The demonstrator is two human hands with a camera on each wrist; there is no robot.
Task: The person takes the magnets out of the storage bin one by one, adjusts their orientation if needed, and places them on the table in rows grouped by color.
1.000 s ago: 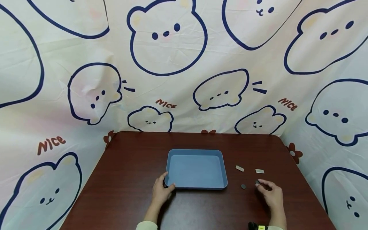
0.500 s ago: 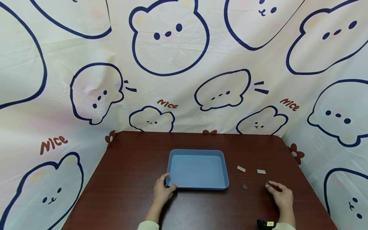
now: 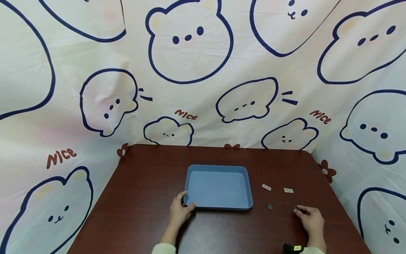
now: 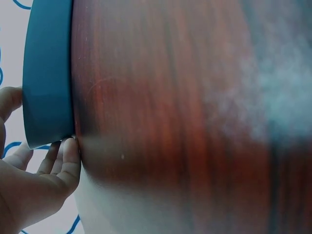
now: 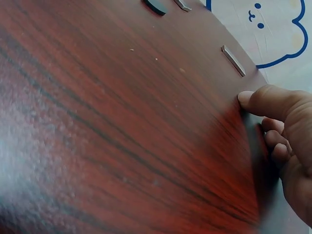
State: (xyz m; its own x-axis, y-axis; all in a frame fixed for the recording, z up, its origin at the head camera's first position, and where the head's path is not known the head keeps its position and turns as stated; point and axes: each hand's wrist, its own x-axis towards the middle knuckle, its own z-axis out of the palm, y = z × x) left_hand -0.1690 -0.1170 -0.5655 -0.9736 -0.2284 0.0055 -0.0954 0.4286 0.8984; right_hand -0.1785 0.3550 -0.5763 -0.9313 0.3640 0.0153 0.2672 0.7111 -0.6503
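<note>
A blue rectangular tray (image 3: 219, 187) lies on the table. My left hand (image 3: 179, 211) grips its near left corner, thumb at the front wall and fingers at the left side. The left wrist view shows the tray's outer wall (image 4: 48, 73) between the thumb and fingers of that hand (image 4: 36, 190). To the right, my right hand (image 3: 311, 219) pinches a small dark round disc (image 3: 296, 207) low over the table; in the right wrist view the thumb hides the disc. Left of this hand lies a second dark disc (image 3: 270, 207). Two small pale rectangular pieces (image 3: 288, 190) lie beyond the discs.
The dark brown wooden table (image 3: 149, 176) has rounded far corners. A pale cloth (image 3: 203, 95) with cartoon bear outlines hangs behind it and along both sides. A black band with a yellow label (image 3: 297, 248) sits at my right wrist.
My right hand has moved to the right and slightly nearer with the disc in its fingers, away from the second disc. The left hand stays at the tray corner. The head view has shifted slightly.
</note>
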